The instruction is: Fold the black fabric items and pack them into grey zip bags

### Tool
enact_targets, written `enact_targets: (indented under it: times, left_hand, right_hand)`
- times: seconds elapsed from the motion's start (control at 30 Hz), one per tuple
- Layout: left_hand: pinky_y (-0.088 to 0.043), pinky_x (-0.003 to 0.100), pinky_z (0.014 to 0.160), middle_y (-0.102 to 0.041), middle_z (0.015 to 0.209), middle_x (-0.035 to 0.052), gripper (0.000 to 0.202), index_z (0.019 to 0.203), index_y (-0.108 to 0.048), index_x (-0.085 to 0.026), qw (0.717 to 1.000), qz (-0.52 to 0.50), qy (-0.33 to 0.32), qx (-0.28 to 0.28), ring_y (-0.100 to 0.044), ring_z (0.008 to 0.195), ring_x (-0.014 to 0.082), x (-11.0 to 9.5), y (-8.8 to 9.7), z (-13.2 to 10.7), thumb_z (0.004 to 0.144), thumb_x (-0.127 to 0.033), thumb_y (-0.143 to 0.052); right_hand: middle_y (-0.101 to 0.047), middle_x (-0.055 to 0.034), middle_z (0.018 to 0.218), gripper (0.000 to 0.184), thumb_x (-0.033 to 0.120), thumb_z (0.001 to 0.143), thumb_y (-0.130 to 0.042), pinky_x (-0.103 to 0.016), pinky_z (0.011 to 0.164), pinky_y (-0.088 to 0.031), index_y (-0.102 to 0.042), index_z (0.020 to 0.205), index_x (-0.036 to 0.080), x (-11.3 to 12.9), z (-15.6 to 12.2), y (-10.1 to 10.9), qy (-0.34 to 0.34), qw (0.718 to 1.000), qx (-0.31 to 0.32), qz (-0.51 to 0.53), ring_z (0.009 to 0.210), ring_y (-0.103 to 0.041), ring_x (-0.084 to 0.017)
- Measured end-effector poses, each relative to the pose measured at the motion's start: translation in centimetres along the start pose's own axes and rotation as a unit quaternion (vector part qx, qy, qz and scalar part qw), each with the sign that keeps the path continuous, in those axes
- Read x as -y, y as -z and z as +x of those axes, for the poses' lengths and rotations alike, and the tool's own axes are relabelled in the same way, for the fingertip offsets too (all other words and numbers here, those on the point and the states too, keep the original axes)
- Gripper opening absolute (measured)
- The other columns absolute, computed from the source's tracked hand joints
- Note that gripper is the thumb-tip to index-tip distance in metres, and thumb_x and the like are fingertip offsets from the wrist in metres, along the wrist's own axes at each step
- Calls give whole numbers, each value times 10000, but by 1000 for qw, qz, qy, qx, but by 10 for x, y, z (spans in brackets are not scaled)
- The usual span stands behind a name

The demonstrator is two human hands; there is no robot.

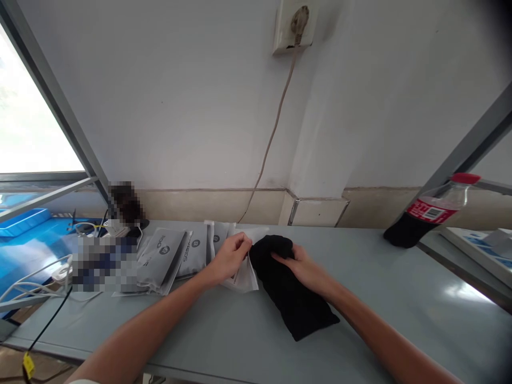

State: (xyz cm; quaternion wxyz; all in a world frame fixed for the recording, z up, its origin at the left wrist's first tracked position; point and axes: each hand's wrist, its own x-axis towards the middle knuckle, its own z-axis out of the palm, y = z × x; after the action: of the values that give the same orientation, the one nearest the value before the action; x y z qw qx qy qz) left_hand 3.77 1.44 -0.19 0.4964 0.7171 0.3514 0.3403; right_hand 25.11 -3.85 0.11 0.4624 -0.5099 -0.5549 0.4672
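Observation:
A folded black cloth (292, 298) lies on the grey table (384, 288), its far end bunched up. My right hand (302, 265) rests on that far end with fingers curled onto the fabric. My left hand (231, 256) pinches the edge of a clear white plastic bag (245, 278) just left of the cloth, fingers closed on it. The bag's mouth sits beside the cloth's bunched end.
Several grey packaged pouches (168, 256) lie in a row to the left. A cola bottle (430, 213) stands tilted at the right by a metal frame post. Cables and a blue tray (24, 221) are at far left. A cord hangs from a wall socket (294, 26).

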Motion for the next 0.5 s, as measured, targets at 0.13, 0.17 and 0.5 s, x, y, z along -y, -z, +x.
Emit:
enact_targets:
  times: [0.13, 0.17, 0.5]
  left_hand:
    - [-290, 275, 586, -485, 676, -49, 305, 807, -452, -220, 976, 198, -78, -41, -412, 604, 127, -8, -9, -10, 1035, -420, -426]
    - [-282, 280, 584, -500, 669, -50, 286, 815, -453, -222, 967, 238, -77, -47, -423, 597, 132, -9, -11, -11, 1038, -397, -416]
    - [-293, 274, 579, -441, 672, -61, 339, 796, -373, -232, 983, 173, -60, -5, -399, 600, 128, -12, 0, -10, 1063, -441, -365]
  right_hand:
    - [-775, -32, 795, 269, 421, 797, -771, -400, 722, -572, -722, 958, 210, -9, 4, -4, -76, 992, -83, 60, 774, -732, -282]
    - [-773, -28, 801, 283, 453, 818, -748, -389, 701, -571, -711, 977, 221, -9, 2, -5, -69, 990, -106, 68, 766, -728, -274]
    - [-739, -2, 902, 423, 449, 800, -802, -306, 649, -539, -667, 1144, 244, 2, -12, 1, 29, 997, -1, 77, 734, -658, -193]
